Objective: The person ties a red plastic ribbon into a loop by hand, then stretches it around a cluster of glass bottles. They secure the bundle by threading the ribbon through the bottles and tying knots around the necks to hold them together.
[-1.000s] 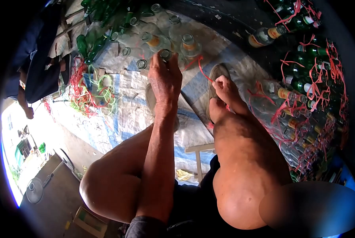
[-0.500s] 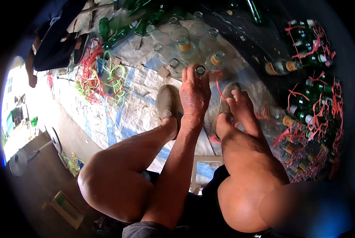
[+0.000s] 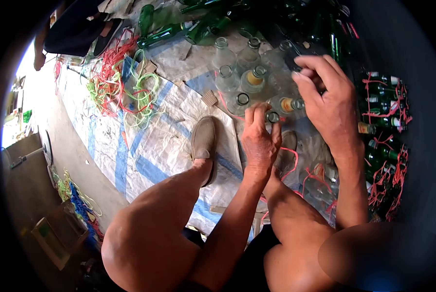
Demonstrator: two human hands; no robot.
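we grip clear bottle [image 3: 272,117] by neck, left hand [image 3: 260,146] part-closed; right hand [image 3: 327,100] half open near labelled bottle [image 3: 287,104], hold unclear.

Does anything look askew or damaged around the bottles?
One labelled bottle just beyond the left hand looks tipped over, while the clear bottles past it stand upright. Red and green strings lie tangled on the sheet. I can make out no breakage.
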